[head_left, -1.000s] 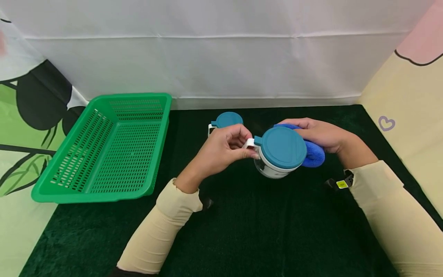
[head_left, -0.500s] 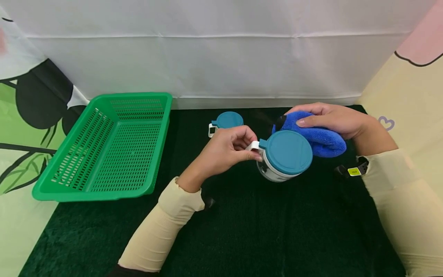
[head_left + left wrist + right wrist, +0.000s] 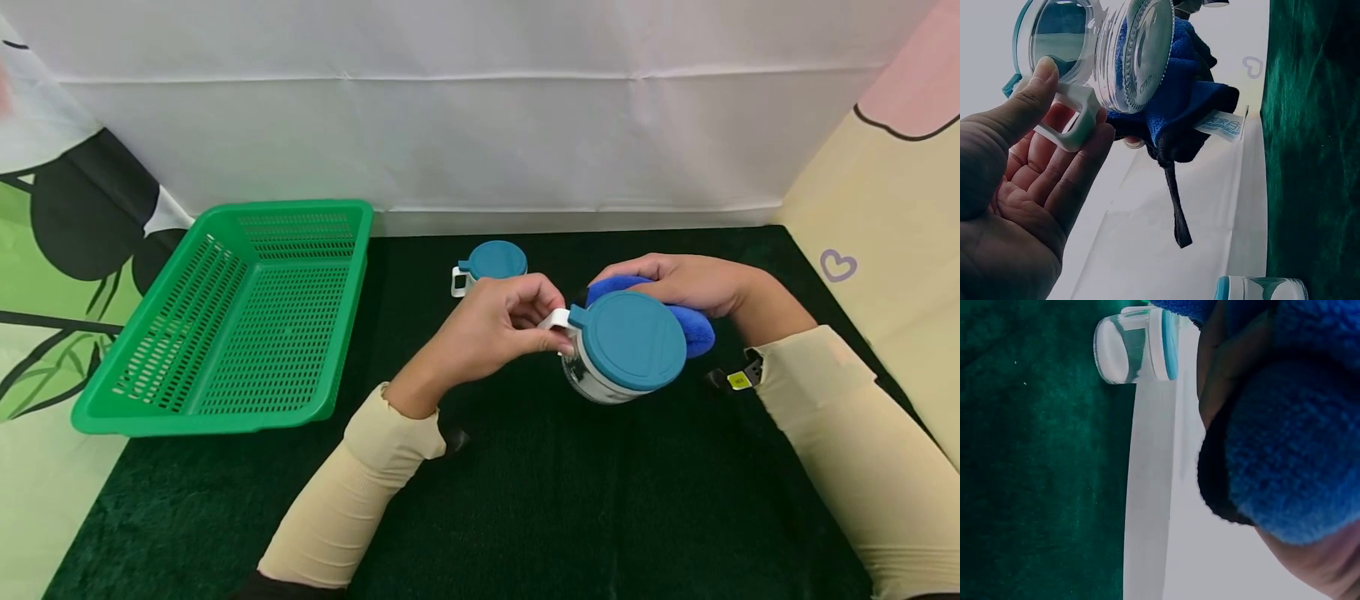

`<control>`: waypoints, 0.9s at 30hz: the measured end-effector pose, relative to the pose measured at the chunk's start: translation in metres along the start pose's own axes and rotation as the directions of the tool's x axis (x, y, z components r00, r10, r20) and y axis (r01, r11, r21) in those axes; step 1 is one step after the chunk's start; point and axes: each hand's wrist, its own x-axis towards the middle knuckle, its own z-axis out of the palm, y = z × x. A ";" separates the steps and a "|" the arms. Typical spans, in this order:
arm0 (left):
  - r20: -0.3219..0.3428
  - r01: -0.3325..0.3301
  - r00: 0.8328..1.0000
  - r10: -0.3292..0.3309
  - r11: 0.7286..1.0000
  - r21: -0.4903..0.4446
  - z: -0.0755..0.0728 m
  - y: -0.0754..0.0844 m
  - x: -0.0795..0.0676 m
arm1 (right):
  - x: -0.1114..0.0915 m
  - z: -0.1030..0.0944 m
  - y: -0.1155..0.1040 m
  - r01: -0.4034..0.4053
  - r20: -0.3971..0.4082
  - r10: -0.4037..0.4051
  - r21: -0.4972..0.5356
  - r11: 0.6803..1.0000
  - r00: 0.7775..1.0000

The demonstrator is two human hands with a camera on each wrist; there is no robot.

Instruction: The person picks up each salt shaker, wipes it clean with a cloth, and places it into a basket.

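A clear glass jar (image 3: 611, 389) with a teal lid (image 3: 633, 340) is held above the table, slightly tilted. My left hand (image 3: 498, 325) pinches its white handle (image 3: 1077, 134), thumb on top and fingers beneath. On the jar's far right side, my right hand (image 3: 686, 285) grips a bunched blue cloth (image 3: 693, 330) against the glass. The left wrist view shows the cloth's dark edging, white label (image 3: 1222, 125) and hanging loop (image 3: 1175, 209) near the jar's base. Cloth fills much of the right wrist view, covering most of the right fingers.
A second, smaller-looking lidded jar (image 3: 497, 260) stands behind my left hand. At the left is a green slotted basket (image 3: 348, 333). Dark green fabric (image 3: 562, 508) covers the table, with a white sheet (image 3: 487, 150) behind it.
The right hand and cloth swung up and right, then came back down to the jar. The left hand has shifted the jar slightly right and toward me.
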 end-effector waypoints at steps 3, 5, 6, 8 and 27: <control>0.000 0.003 1.000 -0.003 1.000 -0.001 0.000 -0.001 0.000 | -0.001 -0.001 0.000 0.015 0.002 -0.015 -0.021 1.000 1.000; 0.000 0.008 1.000 -0.008 1.000 0.001 0.000 -0.003 0.000 | -0.004 -0.002 -0.003 0.036 0.006 -0.036 -0.051 0.998 0.999; 0.000 0.012 1.000 -0.012 1.000 0.004 0.000 -0.004 0.001 | -0.006 -0.003 -0.006 0.039 0.001 -0.039 -0.068 0.997 0.999; 0.000 0.018 1.000 -0.018 1.000 0.006 0.001 -0.005 0.001 | -0.011 -0.004 -0.012 0.047 -0.013 -0.049 -0.100 0.994 0.999; -0.017 -0.022 1.000 0.022 1.000 0.018 0.000 0.002 0.000 | -0.007 0.001 -0.010 0.023 -0.051 -0.026 -0.065 0.998 0.998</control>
